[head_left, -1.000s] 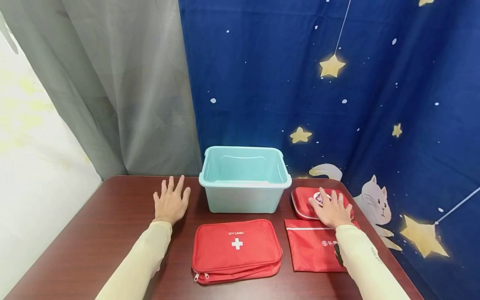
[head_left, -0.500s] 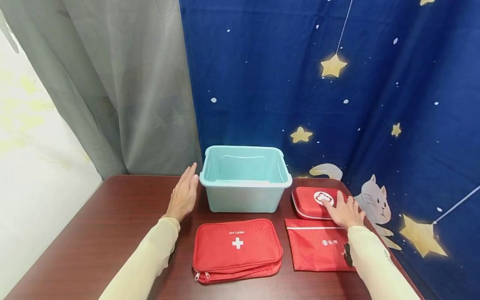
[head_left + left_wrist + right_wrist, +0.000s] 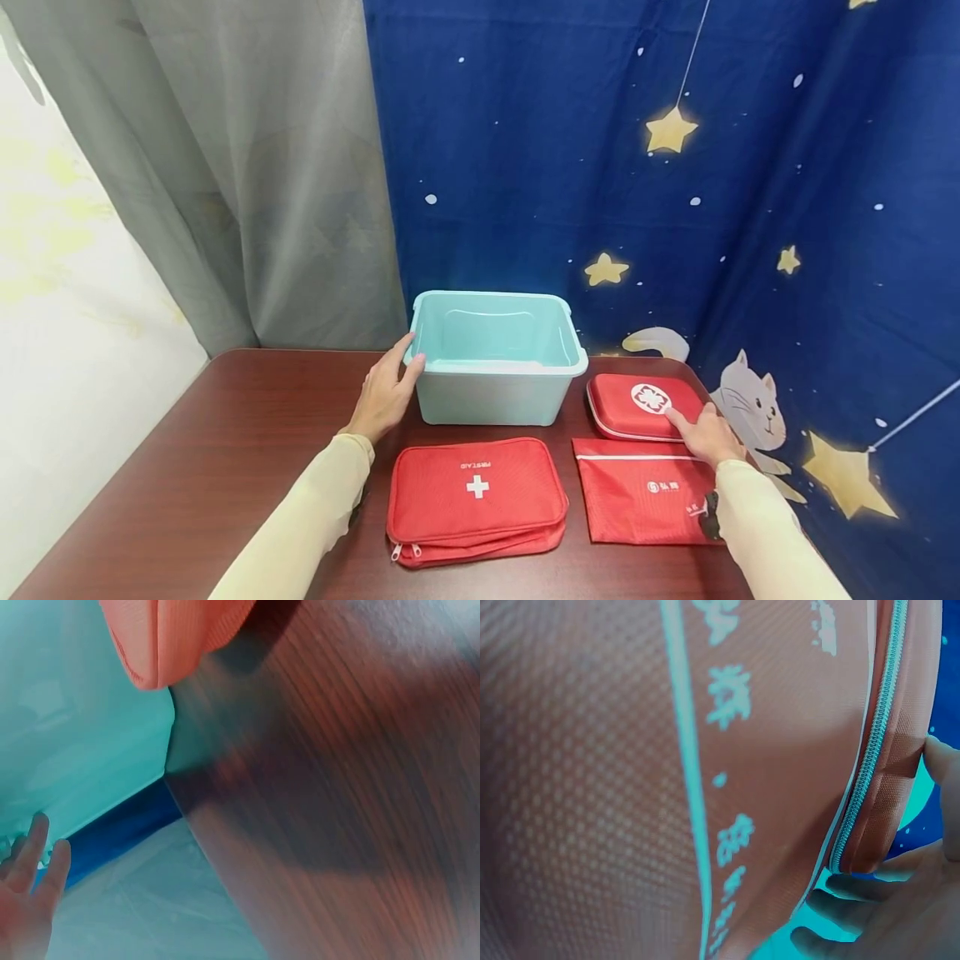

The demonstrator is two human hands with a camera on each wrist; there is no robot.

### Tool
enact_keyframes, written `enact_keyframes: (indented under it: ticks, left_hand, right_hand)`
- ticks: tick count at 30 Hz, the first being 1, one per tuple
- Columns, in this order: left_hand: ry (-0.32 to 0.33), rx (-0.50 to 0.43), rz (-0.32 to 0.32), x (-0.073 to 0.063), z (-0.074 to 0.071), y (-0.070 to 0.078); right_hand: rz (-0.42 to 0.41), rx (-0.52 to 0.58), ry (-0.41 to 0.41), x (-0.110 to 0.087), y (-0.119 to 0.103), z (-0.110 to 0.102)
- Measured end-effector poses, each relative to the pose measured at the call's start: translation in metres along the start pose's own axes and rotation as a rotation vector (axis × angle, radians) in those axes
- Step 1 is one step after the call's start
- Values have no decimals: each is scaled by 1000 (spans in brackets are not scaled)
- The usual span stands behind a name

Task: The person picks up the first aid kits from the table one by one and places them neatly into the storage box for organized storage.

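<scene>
My left hand point(image 3: 378, 402) is at the left front corner of a light blue plastic bin point(image 3: 491, 400), its thumb and fingertips right at the rim. The left wrist view shows those fingers point(image 3: 52, 881) extended beside the bin. On the right, my right hand point(image 3: 711, 435) grips the right end of a red zippered first aid case point(image 3: 618, 404) with a white round emblem. Its thumb lies on the top, and the right wrist view has the other fingers point(image 3: 855, 907) along the case's edge.
A red first aid bag point(image 3: 517, 492) with a white cross lies in front of the bin. Beside it, a flat red pouch point(image 3: 626, 496) lies just in front of the case. Curtains hang behind the brown table point(image 3: 225, 467).
My left hand has moved right from the tabletop to the bin's corner, turning onto its side. My right hand has slid from the case's top to its right end.
</scene>
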State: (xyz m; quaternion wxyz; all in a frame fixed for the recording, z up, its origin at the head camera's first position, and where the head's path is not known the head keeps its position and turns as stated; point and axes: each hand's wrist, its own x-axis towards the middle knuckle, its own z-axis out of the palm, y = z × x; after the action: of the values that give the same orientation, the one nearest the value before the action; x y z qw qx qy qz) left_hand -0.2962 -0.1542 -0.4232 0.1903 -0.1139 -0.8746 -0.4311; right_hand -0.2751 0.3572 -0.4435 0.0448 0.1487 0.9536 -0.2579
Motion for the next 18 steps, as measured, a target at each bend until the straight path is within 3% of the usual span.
enact_keyframes:
  ticks: [8, 18]
  left_hand:
    - [31, 3, -9, -1, 6, 2]
    - [25, 30, -13, -3, 8, 4]
  right_hand:
    - [32, 138, -48, 6, 9, 0]
    - [76, 191, 28, 5, 2, 1]
